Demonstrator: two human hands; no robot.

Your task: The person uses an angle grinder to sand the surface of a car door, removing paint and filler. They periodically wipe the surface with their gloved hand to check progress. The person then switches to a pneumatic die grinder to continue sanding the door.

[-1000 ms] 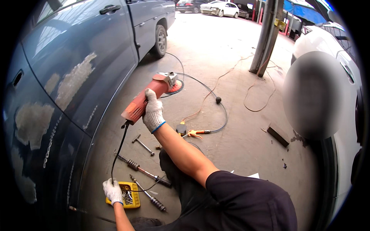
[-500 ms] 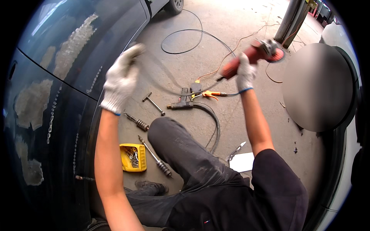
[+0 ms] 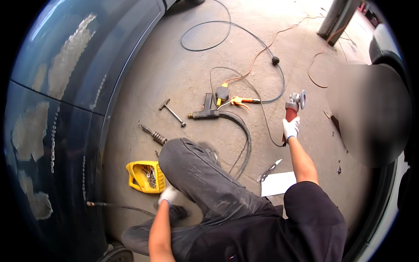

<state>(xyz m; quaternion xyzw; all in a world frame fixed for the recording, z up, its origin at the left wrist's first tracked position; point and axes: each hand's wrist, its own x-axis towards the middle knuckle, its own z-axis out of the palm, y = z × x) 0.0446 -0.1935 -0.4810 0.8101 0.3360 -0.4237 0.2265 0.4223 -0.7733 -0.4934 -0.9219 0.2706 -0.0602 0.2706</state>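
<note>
My right hand (image 3: 291, 127), in a white knit glove, is closed around the red body of an angle grinder (image 3: 291, 114) out at the right. The grinder's metal head and disc (image 3: 303, 100) point away from me; its cord trails to the floor. My gloved left hand (image 3: 169, 194) is low beside my knee, close to a yellow plastic bin (image 3: 145, 188) of small metal parts. Its fingers are hidden, so what it holds does not show. A dark blue car side (image 3: 87, 144) at the left has bare sanded patches and rows of small metal pull loops.
On the floor lie a T-handled tool (image 3: 173, 114), a slide hammer (image 3: 152, 133), a black gun-shaped tool (image 3: 206, 114), an orange air blow gun (image 3: 240, 101), a folding knife (image 3: 268, 171) and a white sheet (image 3: 278, 183). Hoses and cords loop around. A post (image 3: 338, 22) stands far right.
My left hand has dropped from beside the car panel down to the yellow bin's side. The grinder has come lower and nearer in my right hand, its head swinging to point away from me.
</note>
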